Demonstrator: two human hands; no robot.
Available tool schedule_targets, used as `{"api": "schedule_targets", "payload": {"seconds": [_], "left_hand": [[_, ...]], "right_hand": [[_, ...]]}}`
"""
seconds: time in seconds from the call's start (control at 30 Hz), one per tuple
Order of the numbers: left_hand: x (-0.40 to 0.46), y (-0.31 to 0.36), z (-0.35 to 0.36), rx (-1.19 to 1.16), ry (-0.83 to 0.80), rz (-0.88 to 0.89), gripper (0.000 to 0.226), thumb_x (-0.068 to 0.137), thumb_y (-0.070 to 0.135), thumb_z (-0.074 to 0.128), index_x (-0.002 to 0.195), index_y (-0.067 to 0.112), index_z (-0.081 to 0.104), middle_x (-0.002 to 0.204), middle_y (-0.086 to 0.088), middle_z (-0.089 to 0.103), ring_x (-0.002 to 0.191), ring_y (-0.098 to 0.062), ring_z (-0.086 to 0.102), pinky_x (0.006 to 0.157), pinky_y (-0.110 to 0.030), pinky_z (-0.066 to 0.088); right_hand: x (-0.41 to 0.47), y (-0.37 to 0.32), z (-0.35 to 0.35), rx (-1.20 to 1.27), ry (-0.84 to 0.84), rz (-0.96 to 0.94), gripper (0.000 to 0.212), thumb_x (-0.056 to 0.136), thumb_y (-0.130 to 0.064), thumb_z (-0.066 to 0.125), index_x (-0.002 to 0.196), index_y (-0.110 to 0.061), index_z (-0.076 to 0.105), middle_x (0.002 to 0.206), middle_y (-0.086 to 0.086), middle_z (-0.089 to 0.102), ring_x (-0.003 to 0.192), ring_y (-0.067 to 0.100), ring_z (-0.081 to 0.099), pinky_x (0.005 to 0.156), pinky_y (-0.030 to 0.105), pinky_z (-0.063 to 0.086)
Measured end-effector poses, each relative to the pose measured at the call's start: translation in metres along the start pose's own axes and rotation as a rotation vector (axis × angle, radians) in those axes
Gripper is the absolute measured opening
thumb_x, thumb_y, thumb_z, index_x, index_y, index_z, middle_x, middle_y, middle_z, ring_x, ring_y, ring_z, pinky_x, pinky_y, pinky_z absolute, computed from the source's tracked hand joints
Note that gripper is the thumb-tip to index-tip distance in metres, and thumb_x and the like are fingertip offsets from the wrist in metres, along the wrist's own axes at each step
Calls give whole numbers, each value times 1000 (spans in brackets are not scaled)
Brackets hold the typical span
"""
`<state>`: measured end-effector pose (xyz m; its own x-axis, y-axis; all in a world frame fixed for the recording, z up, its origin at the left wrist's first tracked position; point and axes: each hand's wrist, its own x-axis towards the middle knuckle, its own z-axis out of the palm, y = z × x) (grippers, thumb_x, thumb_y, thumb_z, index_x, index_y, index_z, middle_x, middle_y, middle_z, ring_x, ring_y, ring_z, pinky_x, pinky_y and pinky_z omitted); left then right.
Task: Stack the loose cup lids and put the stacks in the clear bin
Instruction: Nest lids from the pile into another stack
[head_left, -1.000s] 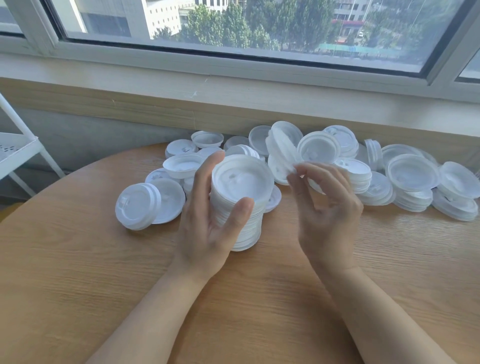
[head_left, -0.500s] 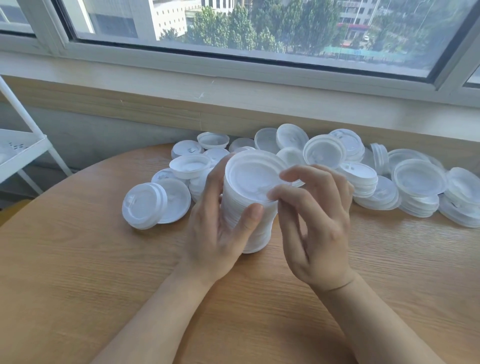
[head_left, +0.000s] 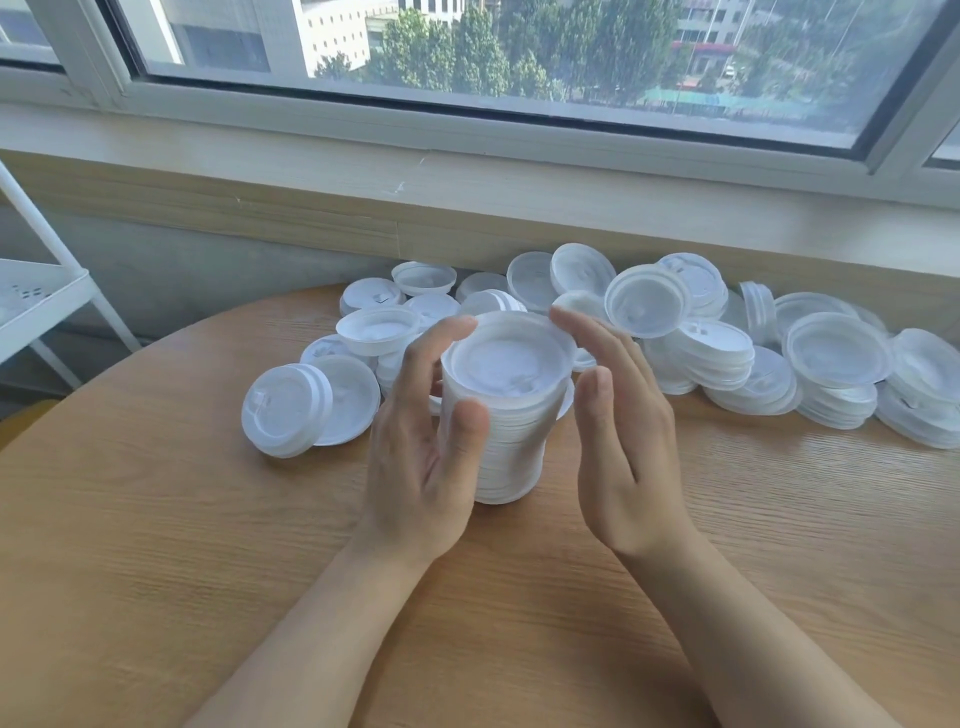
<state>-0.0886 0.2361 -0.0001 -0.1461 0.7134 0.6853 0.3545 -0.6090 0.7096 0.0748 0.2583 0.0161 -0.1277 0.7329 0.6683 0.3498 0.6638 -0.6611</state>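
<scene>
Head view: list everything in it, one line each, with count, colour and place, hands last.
stack: one, white lids, centre of the table, between the hands.
loose lids: many, too many to count, white and translucent, heaped along the far side of the table under the window.
small stack: one, white, lying on its side at the left end of the heap.
table: one, light wood, round-edged, fills the foreground.
window: one, white frame, along the top; trees and buildings outside.
shelf: one, white, left edge.
left hand: one, fingers and thumb curled round the stack.
right hand: one, fingers straight, beside the stack.
</scene>
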Motion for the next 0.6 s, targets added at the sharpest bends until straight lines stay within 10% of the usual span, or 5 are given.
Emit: {"api": "schedule_targets", "payload": {"seconds": [0.2, 0.4, 0.6], "left_hand": [[0, 1, 0, -44, -14, -54, 37, 106, 49, 44, 136, 28, 50, 121, 33, 58, 101, -5, 58, 89, -21, 46], [2, -1, 1, -91, -41, -48, 41, 101, 36, 43, 139, 23, 48, 132, 29, 56, 120, 2, 54, 102, -23, 43], [0, -2, 2, -76, -18, -68, 71, 103, 66, 46, 150, 14, 40, 150, 16, 51, 142, -18, 49, 115, -36, 40]], "right_hand": [[2, 1, -2, 142, 17, 117, 33, 104, -31, 50, 128, -16, 66, 125, -7, 69, 122, 24, 61, 104, 44, 47], [1, 2, 0, 208, -9, 166, 34, 99, -33, 54, 128, -19, 65, 121, -5, 69, 116, 28, 63, 101, 51, 48], [2, 0, -1, 252, -76, 160, 35, 100, -34, 59, 132, -20, 65, 115, -6, 69, 107, 25, 63, 97, 50, 49]]}}
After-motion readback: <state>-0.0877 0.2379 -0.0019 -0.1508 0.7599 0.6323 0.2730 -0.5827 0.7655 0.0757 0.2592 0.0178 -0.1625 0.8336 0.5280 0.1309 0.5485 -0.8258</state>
